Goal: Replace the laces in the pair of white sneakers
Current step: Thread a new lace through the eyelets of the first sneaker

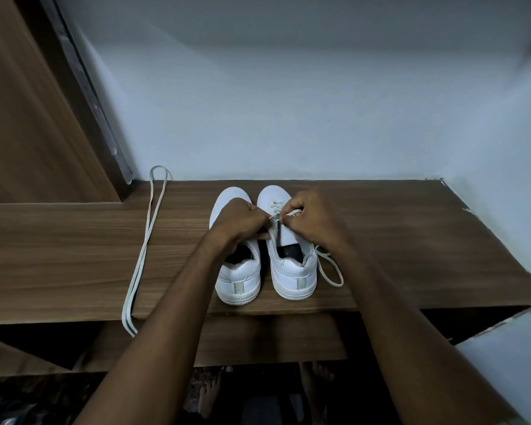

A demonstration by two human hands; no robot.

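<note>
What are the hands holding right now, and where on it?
Both the left hand and right hand pinch the lace at the eyelets of the right sneaker; its loose end trails off to the right.

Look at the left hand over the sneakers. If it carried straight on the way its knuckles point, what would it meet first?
The left hand points right, across the right sneaker. It would most likely meet the right hand first, since both pinch the lace at the eyelets, nearly touching. Depth between them is unclear.

White sneakers (267,265), white lace (141,256), brown wood-grain shelf (411,240).
</note>
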